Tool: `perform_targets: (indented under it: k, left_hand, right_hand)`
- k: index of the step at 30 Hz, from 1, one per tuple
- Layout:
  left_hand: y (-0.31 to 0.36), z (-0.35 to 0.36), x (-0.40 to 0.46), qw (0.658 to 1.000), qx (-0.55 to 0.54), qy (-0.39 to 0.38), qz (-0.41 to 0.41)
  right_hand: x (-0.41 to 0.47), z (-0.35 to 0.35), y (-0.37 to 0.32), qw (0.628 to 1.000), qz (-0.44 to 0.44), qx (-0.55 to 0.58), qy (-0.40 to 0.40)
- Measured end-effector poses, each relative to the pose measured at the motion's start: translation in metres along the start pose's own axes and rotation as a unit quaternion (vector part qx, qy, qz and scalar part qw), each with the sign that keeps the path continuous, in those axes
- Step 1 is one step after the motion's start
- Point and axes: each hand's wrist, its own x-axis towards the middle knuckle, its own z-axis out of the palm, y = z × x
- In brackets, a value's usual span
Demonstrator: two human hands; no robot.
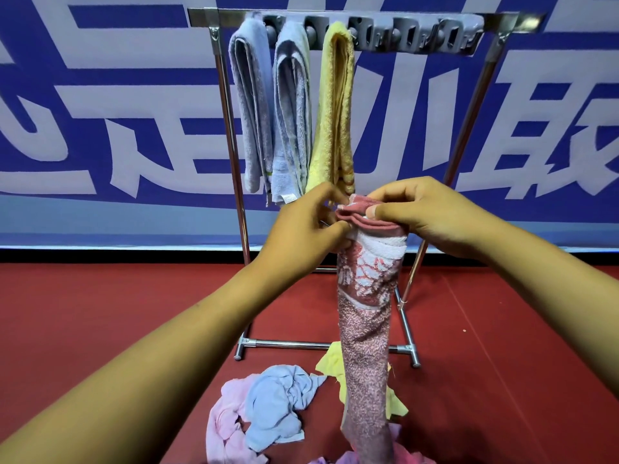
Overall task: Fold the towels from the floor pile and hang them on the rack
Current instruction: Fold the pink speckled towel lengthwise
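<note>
the person holds a pink patterned towel (365,329) up in front of the metal rack (231,135), with both hands at its top end. the right hand (432,216) has its fingers curled over the folded top edge, thumb pressed across the layers, so it grips the towel firmly. the left hand (301,236) is curled too, its fingertips meeting the same top edge from the other side and pinching the cloth. the two hands sit close together, nearly touching, with the bunched edge between them.

the towel hangs straight down from the hands as a long narrow strip, folded lengthwise, and its lower end reaches into the floor pile (278,410). that pile lies on the red floor (100,313) just before the rack's base and shows a crumpled light blue towel (281,403), a pale pink towel (221,416) beside it and a yellow towel (331,366) partly hidden behind the hanging strip.

on the rack's top rail three folded towels already hang side by side: a bluish grey towel (251,105) at the left, a grey towel (291,112) in the middle and a hung yellow towel (335,108) at the right. behind the rack stands a blue banner (117,128) with large white characters.
</note>
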Motion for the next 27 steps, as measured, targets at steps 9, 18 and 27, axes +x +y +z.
perform_targets:
  k: [9,18,27]
  left_hand:
    - [-0.001,-0.002,0.000,0.995,0.077,-0.046,0.042]
    - [0.005,-0.011,0.004,0.971,0.146,-0.167,0.090]
    - [0.006,-0.008,0.003,0.981,0.001,-0.193,-0.010]
  right_hand:
    - [0.004,-0.004,0.006,0.991,0.093,0.093,0.019]
    - [0.007,-0.008,0.007,0.985,-0.025,-0.154,0.075]
    - [0.009,-0.010,0.000,0.988,-0.042,-0.140,0.045]
